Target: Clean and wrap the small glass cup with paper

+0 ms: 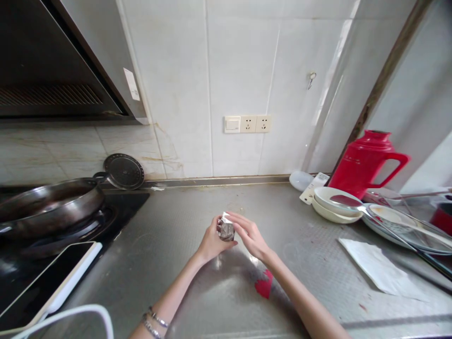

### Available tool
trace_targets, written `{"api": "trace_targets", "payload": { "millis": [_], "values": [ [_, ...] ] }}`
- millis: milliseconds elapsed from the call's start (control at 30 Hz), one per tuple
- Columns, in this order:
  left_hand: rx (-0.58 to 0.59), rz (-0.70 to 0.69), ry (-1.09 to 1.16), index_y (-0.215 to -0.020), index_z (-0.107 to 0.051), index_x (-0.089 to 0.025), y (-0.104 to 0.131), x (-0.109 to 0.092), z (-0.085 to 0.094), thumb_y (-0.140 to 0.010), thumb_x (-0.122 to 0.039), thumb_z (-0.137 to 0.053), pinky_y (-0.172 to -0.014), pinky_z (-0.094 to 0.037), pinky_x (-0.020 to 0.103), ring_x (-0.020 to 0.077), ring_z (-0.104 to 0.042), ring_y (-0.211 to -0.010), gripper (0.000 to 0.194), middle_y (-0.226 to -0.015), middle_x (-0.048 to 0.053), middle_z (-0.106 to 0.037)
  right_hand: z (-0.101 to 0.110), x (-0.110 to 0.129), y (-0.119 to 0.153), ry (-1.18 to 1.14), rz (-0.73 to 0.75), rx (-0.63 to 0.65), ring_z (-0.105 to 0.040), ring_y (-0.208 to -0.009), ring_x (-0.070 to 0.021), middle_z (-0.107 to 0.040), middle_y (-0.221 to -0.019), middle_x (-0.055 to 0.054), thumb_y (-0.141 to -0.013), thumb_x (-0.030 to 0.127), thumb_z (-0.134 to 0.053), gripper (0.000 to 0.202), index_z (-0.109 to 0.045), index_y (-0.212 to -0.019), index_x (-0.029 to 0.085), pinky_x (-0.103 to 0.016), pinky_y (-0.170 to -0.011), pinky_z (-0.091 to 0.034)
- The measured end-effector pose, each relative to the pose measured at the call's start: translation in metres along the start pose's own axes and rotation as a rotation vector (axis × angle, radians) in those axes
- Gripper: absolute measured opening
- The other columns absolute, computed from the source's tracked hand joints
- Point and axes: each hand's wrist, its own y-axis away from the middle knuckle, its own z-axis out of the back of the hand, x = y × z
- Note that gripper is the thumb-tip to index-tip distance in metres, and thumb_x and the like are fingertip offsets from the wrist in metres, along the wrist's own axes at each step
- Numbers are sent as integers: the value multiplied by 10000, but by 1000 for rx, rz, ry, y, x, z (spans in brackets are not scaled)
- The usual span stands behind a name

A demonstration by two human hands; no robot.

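Note:
My left hand [211, 242] is wrapped round a small dark, shiny, jar-like object [226, 231] just above the metal worktop, its thumb along the near side. A white piece [225, 218] shows at the top of the object. My right hand [251, 234] leans in from the other side with fingers stretched out, their tips touching the object's top and right side. Its thumb is hidden, and I cannot tell whether it grips the white piece. Nearest to the right forearm, a red patch [264, 284] shows on the worktop.
At left, a pan [52, 205] sits on the black stove beside a phone-like device [45, 282] and a white cable [88, 308]. To the right stand a red thermos jug [363, 162], stacked bowls [334, 214], plates and utensils, with a white paper [381, 270] in front. Sockets [248, 124] are on the tiled wall.

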Motion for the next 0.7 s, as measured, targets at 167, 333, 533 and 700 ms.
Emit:
{"api": "trace_targets", "payload": {
  "millis": [167, 333, 533, 700],
  "values": [
    [45, -2, 40, -1185, -480, -185, 3, -5, -3, -534, -227, -821, -824, -482, 303, 211, -625, -927, 737, -1064, 68, -656, 0, -1, 1, 31, 66, 49, -455, -1296, -245, -549, -1351, -45, -960, 425, -382, 387, -596, -1250, 286, -483, -1098, -323],
    [14, -17, 9, -1182, -479, -173, 2, 0, -4, -505, -233, -842, -856, -465, 311, 230, -605, -977, 771, -1056, 70, -644, 0, -6, -3, -103, -144, -42, -556, -1193, -259, -636, -1245, -59, -952, 490, -361, 440, -654, -1177, 249, -464, -1046, -391],
    [-1, -6, 41, -1178, -478, -166, 1, -3, -3, -530, -274, -838, -864, -467, 302, 221, -614, -974, 749, -1097, 89, -641, 0, -4, 0, -11, -15, -46, -530, -1224, -245, -620, -1267, -57, -961, 443, -372, 397, -637, -1199, 267, -464, -1060, -381],
    [49, 3, 64, -1151, -493, -163, 2, -3, -6, -586, -300, -807, -771, -496, 279, 205, -642, -893, 661, -1063, 91, -665, -5, -6, 2, 131, 187, 46, -446, -1306, -228, -562, -1336, -50, -972, 345, -375, 359, -614, -1230, 271, -478, -1118, -309]
  ]
}}
